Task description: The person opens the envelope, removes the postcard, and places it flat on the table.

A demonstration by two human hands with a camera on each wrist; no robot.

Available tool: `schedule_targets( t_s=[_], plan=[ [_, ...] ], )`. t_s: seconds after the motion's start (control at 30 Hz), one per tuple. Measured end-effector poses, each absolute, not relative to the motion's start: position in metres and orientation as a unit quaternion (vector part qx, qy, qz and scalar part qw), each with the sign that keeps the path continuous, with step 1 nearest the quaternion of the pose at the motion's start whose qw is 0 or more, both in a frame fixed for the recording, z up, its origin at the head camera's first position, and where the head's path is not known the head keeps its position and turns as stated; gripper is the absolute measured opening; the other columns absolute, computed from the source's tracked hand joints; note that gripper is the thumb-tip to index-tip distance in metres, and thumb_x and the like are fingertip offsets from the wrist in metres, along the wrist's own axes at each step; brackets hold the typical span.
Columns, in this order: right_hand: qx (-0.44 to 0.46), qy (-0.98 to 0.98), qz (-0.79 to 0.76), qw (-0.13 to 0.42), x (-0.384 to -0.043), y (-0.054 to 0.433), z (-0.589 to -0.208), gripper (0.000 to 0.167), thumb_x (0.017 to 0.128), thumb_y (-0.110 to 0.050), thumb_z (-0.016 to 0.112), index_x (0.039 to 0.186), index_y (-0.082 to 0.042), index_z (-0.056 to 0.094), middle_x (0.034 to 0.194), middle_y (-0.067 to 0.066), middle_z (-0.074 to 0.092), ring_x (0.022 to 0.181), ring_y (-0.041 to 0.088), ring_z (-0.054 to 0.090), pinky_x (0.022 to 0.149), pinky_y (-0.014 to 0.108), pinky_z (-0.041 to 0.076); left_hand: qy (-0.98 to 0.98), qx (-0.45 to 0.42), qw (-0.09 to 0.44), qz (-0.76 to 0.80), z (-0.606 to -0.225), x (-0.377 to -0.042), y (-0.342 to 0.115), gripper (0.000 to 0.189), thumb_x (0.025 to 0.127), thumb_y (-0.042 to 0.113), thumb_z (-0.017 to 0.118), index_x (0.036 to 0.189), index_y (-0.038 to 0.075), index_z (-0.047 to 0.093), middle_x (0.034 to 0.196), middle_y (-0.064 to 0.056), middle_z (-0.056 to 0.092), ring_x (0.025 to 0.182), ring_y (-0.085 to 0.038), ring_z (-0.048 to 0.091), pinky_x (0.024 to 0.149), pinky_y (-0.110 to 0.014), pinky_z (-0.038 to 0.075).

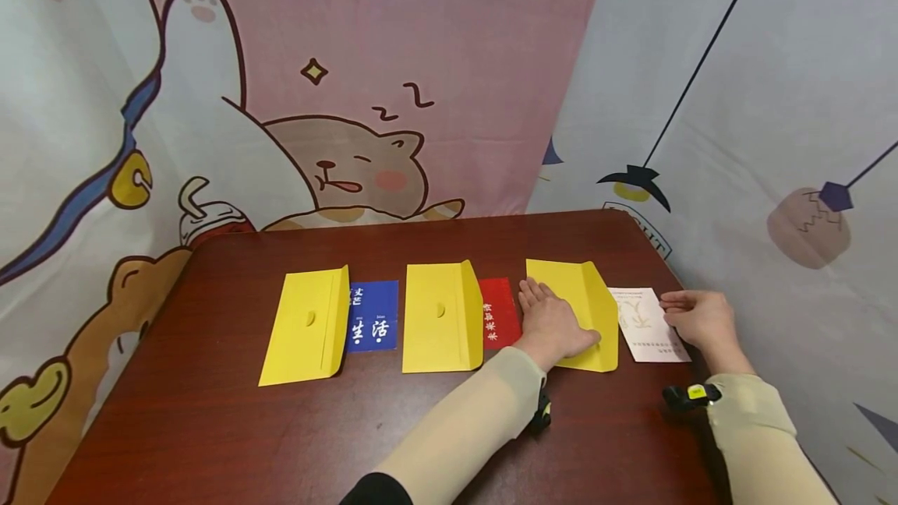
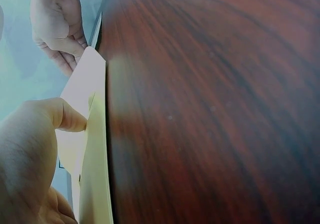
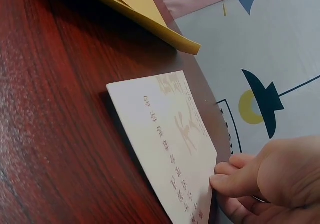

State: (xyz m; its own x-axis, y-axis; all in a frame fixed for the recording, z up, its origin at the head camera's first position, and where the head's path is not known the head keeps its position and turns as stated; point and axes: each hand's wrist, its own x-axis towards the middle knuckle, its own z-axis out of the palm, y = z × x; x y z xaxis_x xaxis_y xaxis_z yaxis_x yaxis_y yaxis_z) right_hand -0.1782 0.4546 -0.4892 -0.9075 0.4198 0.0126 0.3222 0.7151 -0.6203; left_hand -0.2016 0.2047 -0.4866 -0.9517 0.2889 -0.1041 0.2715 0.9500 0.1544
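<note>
My left hand lies spread over the rightmost yellow envelope, fingers straight and pointing away. In the left wrist view its thumb touches that envelope. At the table's right side my right hand pinches the right edge of a white card between thumb and fingers. Printed characters run across the card, with larger gold ones in its middle. In the head view the card's left edge meets the envelope's flap; the right wrist view shows a gap between card and envelope.
Two more yellow envelopes lie to the left on the dark wooden table. A blue card sits beside the first and a red card beside the second. Cartoon-printed cloth hangs behind and at the sides.
</note>
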Motion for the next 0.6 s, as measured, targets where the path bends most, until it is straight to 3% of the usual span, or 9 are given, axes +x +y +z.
schedule_targets(
  t_s=[0.37,0.6],
  plan=[
    [-0.205,-0.924,0.311,0.089,-0.1774,0.4500,-0.4879,0.026,0.093,0.003,0.072,0.117,0.012,0.072,0.103,0.029,0.074,0.087,0.036,0.070,0.055,0.021,0.048,0.984,0.143,0.070,0.076,-0.4886,-0.2038,0.2038,0.113,0.086,0.081,0.056,0.164,0.002,0.034,0.170,-0.019,0.029,0.158,-0.041,0.020,0.127,-0.047,0.020],
    [-0.210,-0.926,0.301,0.095,-0.1787,0.4504,-0.4907,0.025,0.093,0.003,0.071,0.116,0.010,0.074,0.101,0.026,0.075,0.090,0.038,0.067,0.061,0.031,0.050,0.983,0.138,0.080,0.093,-0.4891,-0.2036,0.2031,0.110,0.090,0.078,0.055,0.165,0.001,0.031,0.171,-0.019,0.026,0.159,-0.042,0.016,0.128,-0.047,0.018]
  ],
)
